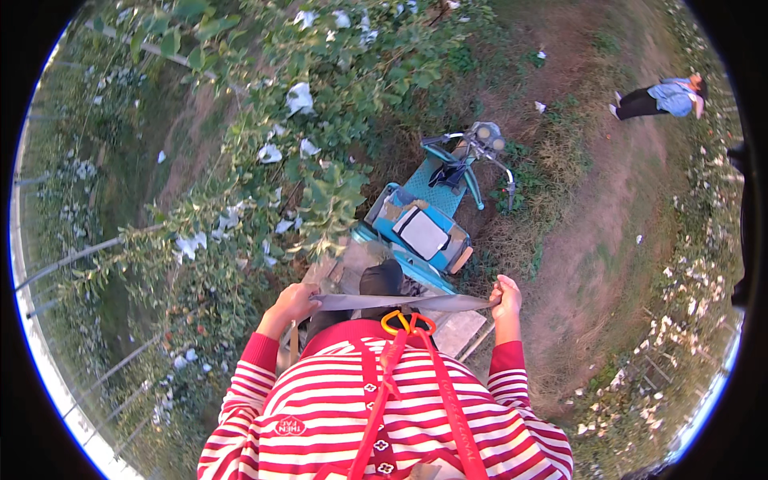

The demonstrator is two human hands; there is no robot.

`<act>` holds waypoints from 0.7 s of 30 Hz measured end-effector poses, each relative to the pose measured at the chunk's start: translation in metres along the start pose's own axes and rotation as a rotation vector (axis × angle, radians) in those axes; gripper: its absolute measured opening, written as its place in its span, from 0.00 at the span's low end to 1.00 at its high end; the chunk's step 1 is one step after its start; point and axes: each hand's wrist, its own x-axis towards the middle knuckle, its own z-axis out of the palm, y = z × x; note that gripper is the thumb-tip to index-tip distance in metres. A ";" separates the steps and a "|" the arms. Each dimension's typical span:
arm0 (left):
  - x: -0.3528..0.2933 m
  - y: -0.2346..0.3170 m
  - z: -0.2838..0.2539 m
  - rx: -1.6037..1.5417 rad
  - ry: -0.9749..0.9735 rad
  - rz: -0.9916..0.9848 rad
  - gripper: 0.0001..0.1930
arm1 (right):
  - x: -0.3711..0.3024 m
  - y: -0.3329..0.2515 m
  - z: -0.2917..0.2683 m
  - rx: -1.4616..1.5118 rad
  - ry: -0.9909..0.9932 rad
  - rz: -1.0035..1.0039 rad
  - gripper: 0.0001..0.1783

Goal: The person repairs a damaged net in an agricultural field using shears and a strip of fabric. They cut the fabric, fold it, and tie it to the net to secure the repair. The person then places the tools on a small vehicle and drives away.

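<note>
A long, pale grey strip (pixel 432 303) is stretched across in front of my waist. My left hand (pixel 296 302) is closed around one end of it, and my right hand (pixel 506 296) pinches the other end, so the strip runs nearly level between them and sags slightly. Just below its middle, a yellow loop and an orange loop (pixel 422 323) sit where two red straps (pixel 392 360) meet over my red-and-white striped cardigan (pixel 320 424). What the loops belong to is not clear.
Under me is a wooden platform (pixel 460 330), joined to a blue three-wheeled vehicle (pixel 436 188) with handlebars and a padded seat (pixel 422 233). Leafy branches (pixel 328 196) with white bags (pixel 300 99) crowd the left. A person (pixel 672 98) stands on the path at upper right.
</note>
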 end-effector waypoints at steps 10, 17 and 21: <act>-0.001 -0.040 0.064 -0.060 0.045 -0.230 0.14 | 0.040 0.012 0.057 -0.314 -0.117 -0.086 0.09; 0.011 -0.077 0.087 -0.162 0.153 -0.264 0.13 | 0.046 0.002 0.108 -0.503 -0.228 -0.175 0.08; 0.017 -0.089 0.091 -0.195 0.141 -0.295 0.14 | 0.036 0.003 0.124 -0.559 -0.199 -0.147 0.08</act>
